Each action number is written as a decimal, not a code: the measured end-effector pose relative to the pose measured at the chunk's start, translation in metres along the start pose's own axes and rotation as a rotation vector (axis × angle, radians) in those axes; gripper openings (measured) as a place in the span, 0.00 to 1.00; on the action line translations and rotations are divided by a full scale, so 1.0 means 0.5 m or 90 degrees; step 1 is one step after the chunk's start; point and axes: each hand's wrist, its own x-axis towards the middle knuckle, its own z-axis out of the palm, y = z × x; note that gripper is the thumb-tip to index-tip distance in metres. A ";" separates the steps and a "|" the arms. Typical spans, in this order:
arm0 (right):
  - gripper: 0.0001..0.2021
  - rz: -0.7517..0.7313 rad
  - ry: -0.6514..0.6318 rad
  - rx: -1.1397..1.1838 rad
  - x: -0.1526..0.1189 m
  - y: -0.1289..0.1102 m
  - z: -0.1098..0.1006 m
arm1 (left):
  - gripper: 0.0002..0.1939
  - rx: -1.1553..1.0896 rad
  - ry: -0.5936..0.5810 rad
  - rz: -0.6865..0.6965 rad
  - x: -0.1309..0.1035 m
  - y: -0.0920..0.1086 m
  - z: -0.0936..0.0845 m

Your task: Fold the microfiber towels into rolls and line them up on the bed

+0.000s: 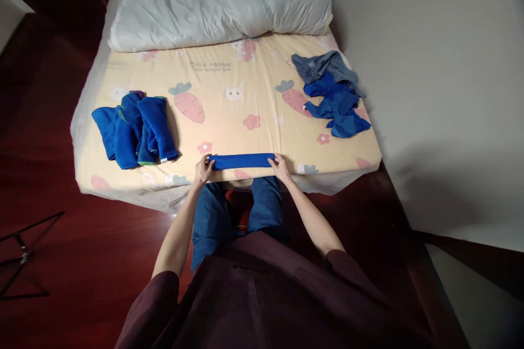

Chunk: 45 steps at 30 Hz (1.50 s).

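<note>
A blue cloth (242,161), folded into a long narrow strip, lies across the front edge of the bed. My left hand (203,169) pinches its left end between thumb and fingers. At the right end, my right hand (280,167) grips the same strip. Several rolled or folded blue cloths (135,131) with green trim are grouped on the left part of the bed. Crumpled blue garments (338,109) sit at the right, with a grey-blue garment (327,67) at the back of that pile.
The bed (229,98) has a yellow sheet printed with carrots and flowers. A large pale quilt (221,0) covers its far end. A wall (442,92) runs along the right. Black stand legs (24,256) rest on the red floor at the lower left.
</note>
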 end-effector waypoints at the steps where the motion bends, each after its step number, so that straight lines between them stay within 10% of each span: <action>1: 0.23 0.014 0.006 -0.025 0.001 -0.006 -0.001 | 0.23 0.015 -0.002 -0.010 0.002 0.006 0.002; 6: 0.27 -0.037 0.105 -0.217 -0.013 -0.077 0.051 | 0.27 0.161 0.058 0.082 -0.025 0.084 0.045; 12: 0.31 -0.287 -0.083 -0.337 -0.044 -0.116 0.118 | 0.32 0.236 -0.098 0.254 -0.070 0.095 0.060; 18: 0.28 -0.258 -0.047 -0.337 -0.048 -0.038 0.012 | 0.32 0.205 0.014 0.126 -0.141 0.001 -0.034; 23: 0.33 -0.285 -0.100 -0.284 0.022 -0.051 -0.013 | 0.24 -0.315 0.076 -0.233 -0.203 0.061 0.042; 27: 0.40 -0.237 -0.284 -0.371 0.096 -0.096 0.007 | 0.14 -0.694 0.124 -0.425 -0.129 0.133 0.124; 34: 0.40 -0.173 -0.284 -0.485 0.120 -0.151 0.041 | 0.14 -0.737 0.307 -0.457 0.022 0.199 0.150; 39: 0.30 -0.105 -0.233 -0.376 0.112 -0.179 0.050 | 0.15 -0.769 0.277 -0.355 0.061 0.245 0.101; 45: 0.18 -0.052 -0.166 -0.022 0.126 -0.281 0.135 | 0.15 -0.580 0.096 -0.026 0.111 0.287 -0.073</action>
